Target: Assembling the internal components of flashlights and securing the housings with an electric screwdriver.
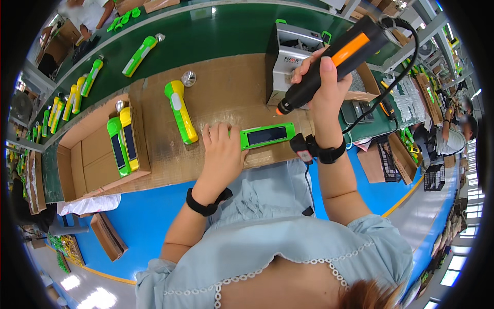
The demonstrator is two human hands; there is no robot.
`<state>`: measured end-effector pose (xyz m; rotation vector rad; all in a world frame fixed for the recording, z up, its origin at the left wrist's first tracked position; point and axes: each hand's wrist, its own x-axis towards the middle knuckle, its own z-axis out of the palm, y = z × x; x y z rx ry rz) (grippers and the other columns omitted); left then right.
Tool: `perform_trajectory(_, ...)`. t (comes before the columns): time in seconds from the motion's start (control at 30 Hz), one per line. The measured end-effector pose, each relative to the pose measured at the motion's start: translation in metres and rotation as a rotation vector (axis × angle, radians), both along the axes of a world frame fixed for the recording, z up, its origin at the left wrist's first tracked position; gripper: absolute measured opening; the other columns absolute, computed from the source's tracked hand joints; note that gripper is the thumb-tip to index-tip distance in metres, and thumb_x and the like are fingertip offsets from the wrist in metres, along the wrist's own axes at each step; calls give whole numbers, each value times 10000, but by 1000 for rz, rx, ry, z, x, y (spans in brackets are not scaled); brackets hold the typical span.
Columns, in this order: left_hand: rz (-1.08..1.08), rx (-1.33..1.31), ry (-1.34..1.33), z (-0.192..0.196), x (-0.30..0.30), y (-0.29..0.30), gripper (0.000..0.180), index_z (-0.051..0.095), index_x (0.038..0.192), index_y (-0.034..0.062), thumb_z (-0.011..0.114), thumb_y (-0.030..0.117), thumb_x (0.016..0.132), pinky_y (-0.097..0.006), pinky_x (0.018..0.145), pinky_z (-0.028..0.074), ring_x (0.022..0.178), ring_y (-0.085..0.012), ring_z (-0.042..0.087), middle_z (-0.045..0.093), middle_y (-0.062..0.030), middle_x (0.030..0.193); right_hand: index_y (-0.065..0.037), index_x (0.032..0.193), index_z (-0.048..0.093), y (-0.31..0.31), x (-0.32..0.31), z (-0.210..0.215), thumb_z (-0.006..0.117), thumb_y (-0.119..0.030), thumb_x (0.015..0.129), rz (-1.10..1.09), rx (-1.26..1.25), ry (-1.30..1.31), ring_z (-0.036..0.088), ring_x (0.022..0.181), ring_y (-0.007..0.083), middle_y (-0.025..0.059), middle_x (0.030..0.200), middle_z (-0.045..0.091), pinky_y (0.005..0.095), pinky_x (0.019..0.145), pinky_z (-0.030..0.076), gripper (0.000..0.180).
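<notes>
My right hand (328,85) is wrapped round a black electric screwdriver (339,59) with an orange stripe. Its orange-ringed tip points down to the left, just above the right part of a green flashlight (267,135). That flashlight lies sideways on the cardboard, its dark rectangular panel facing up. My left hand (224,154) grips the flashlight's left end and hides it. To the left of that hand lies a green-and-yellow flashlight (181,113), with a loose round silver reflector (189,78) by its head.
At left, an open cardboard box (92,167) holds two flashlights (123,141). A silver-and-black machine (290,64) stands behind my right hand. More flashlights (139,56) lie on the green belt beyond. The screwdriver's black cable (406,67) loops down at right. Other people work farther off.
</notes>
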<state>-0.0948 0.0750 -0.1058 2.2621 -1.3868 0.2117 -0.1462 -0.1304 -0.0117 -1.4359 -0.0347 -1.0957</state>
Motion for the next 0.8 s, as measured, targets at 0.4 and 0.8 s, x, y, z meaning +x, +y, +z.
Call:
perform_trajectory(0.4,21,-14,28,-6,4,-3,537,480,1105,-8,727,161,659,-559,983,260,1071,-354,420,450,-168,1064,11,972,479,59,22,-15,674,-326,789,203,10,6,566,561,205,129,671,549,322,531,498,431)
perform_trajectory(0.8,7,-31,57,-6,-2,-1,551,471,1114,-9,724,146,649,-577,978,260,1060,-343,436,459,-163,1042,17,979,477,60,15,-15,649,-288,807,229,33,27,566,567,204,123,660,542,313,540,494,390)
